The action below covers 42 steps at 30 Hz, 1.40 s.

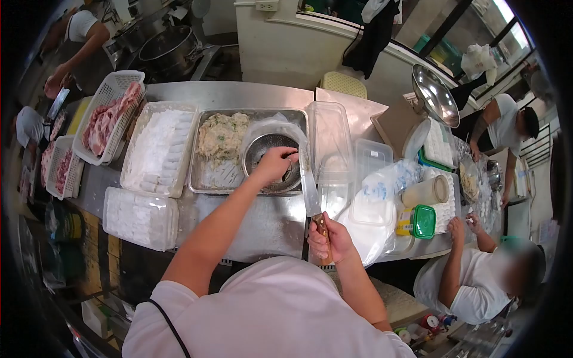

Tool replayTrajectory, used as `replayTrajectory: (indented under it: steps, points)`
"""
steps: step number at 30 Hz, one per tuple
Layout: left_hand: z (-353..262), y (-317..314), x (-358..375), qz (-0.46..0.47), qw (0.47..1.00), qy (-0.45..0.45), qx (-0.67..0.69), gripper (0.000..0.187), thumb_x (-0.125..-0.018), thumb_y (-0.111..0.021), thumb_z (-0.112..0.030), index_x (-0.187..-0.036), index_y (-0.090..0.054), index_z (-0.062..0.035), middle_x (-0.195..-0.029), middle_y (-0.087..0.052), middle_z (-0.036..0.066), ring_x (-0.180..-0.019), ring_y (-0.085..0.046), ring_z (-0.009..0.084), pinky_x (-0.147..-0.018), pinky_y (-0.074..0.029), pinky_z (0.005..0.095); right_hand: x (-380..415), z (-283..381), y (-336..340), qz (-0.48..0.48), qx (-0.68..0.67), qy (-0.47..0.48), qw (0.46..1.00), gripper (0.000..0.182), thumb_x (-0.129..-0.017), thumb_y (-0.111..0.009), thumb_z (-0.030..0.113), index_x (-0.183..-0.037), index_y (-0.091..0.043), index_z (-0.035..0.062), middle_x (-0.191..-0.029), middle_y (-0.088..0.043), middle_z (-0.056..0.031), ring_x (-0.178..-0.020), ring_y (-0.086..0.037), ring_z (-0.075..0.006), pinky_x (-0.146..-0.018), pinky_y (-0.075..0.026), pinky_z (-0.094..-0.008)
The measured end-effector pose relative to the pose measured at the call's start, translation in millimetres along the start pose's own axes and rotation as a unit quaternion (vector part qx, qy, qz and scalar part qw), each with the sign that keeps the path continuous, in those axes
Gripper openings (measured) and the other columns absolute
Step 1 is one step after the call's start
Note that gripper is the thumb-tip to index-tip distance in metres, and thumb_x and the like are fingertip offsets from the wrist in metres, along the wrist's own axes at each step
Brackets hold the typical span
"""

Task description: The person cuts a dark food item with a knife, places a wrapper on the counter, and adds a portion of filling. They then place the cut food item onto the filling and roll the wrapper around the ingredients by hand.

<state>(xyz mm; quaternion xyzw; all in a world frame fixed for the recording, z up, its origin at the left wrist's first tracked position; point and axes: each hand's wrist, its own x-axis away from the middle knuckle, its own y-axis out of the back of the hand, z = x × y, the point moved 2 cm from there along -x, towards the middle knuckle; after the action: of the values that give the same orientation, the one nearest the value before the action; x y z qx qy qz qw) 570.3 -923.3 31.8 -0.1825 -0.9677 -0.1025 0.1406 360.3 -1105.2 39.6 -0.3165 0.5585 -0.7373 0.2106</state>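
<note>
You are having bare counter [262, 230] on your side of the metal tray [221, 178]; the knife [310, 190] is standing between bowl [255, 146] and clear container [332, 131].

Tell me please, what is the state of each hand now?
Left hand: reaching into the metal bowl; its grip cannot be told.
Right hand: closed around the handle of the knife.

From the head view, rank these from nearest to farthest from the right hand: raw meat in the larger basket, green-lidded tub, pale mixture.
1. Green-lidded tub: right side.
2. Pale mixture: ahead, to the left.
3. Raw meat: far left.
</note>
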Motion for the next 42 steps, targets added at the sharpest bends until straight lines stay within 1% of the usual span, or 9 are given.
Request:
replayTrajectory:
  steps: [1,2,5,9,21,27,33,39,42]
  points:
    - [-15,5,-1,-0.01,0.992,-0.002,-0.127,0.033,-0.096,-0.071,-0.028,-0.119,-0.075,-0.0058,-0.109,-0.076,0.016,-0.098,-0.073,0.0284,-0.089,-0.056,0.0376,2,2,1,-0.009,0.012,0.011,1.0,0.056,-0.112,-0.032,0.05,-0.11,-0.064,0.0037,-0.071,-0.054,-0.0032,-0.054,-0.05,-0.0154,-0.046,-0.045,-0.032]
    - [6,10,-24,-0.048,0.97,-0.132,-0.2,0.031,-0.092,-0.075,-0.032,-0.112,-0.078,-0.0086,-0.11,-0.075,0.018,-0.102,-0.072,0.0331,-0.091,-0.055,0.041,4,4,2,-0.027,0.016,0.015,0.999,0.056,-0.112,-0.033,0.05,-0.109,-0.065,0.0038,-0.071,-0.054,-0.0032,-0.054,-0.049,-0.0156,-0.046,-0.045,-0.0322]
    - [-9,25,-21,-0.112,0.932,-0.204,-0.279,0.023,-0.09,-0.075,-0.022,-0.109,-0.079,-0.0094,-0.101,-0.076,0.016,-0.096,-0.072,0.0351,-0.086,-0.056,0.0406,9,8,-2,-0.047,0.042,0.039,0.997,0.056,-0.112,-0.033,0.049,-0.108,-0.065,0.0038,-0.07,-0.054,-0.0037,-0.054,-0.049,-0.0162,-0.046,-0.044,-0.0328]
    - [-15,32,1,-0.017,0.874,0.001,-0.486,0.029,-0.086,-0.078,-0.034,-0.098,-0.077,-0.0075,-0.107,-0.075,0.016,-0.1,-0.072,0.0344,-0.087,-0.057,0.0447,16,7,3,-0.077,0.046,0.047,0.995,0.055,-0.111,-0.034,0.049,-0.107,-0.065,0.0037,-0.069,-0.054,-0.0047,-0.053,-0.05,-0.0173,-0.046,-0.045,-0.0336]
    - [40,10,-8,0.019,0.819,0.015,-0.573,0.046,-0.079,-0.08,-0.035,-0.11,-0.068,-0.0033,-0.107,-0.074,0.019,-0.104,-0.071,0.037,-0.088,-0.058,0.0455,16,6,3,-0.147,0.096,0.015,0.984,0.053,-0.11,-0.037,0.05,-0.104,-0.063,0.0039,-0.07,-0.056,-0.0064,-0.053,-0.051,-0.0197,-0.047,-0.046,-0.0356]
    - [28,28,-8,0.087,0.933,0.041,-0.348,0.049,-0.077,-0.085,-0.035,-0.114,-0.073,-0.005,-0.113,-0.074,0.019,-0.104,-0.071,0.0329,-0.091,-0.056,0.0388,20,10,-2,-0.191,0.118,0.032,0.974,0.052,-0.11,-0.038,0.051,-0.102,-0.062,0.0043,-0.068,-0.055,-0.0057,-0.052,-0.05,-0.0193,-0.046,-0.044,-0.0354]
    - [49,21,-12,0.197,0.942,0.011,-0.272,0.044,-0.088,-0.081,-0.029,-0.121,-0.071,-0.0026,-0.109,-0.074,0.013,-0.099,-0.07,0.0241,-0.088,-0.055,0.0356,15,12,-7,-0.194,0.134,0.026,0.971,0.052,-0.109,-0.04,0.052,-0.101,-0.061,0.0053,-0.068,-0.055,-0.0049,-0.051,-0.05,-0.0188,-0.045,-0.044,-0.0349]
    - [43,31,-16,0.209,0.945,0.114,0.226,0.035,-0.104,-0.064,-0.018,-0.135,-0.059,-0.0036,-0.113,-0.07,0.01,-0.097,-0.067,0.0187,-0.083,-0.057,0.032,12,8,-18,-0.262,0.188,0.046,0.945,0.051,-0.109,-0.042,0.052,-0.1,-0.061,0.0046,-0.068,-0.057,-0.004,-0.05,-0.05,-0.0169,-0.045,-0.044,-0.0325]
    - [37,36,-9,0.198,0.905,0.083,0.367,0.034,-0.108,-0.053,-0.019,-0.138,-0.053,-0.0024,-0.13,-0.064,0.015,-0.114,-0.066,0.0272,-0.099,-0.056,0.0398,8,4,-27,-0.329,0.272,0.08,0.901,0.05,-0.11,-0.044,0.049,-0.098,-0.061,0.0037,-0.068,-0.057,-0.0029,-0.05,-0.05,-0.0146,-0.044,-0.044,-0.0308]
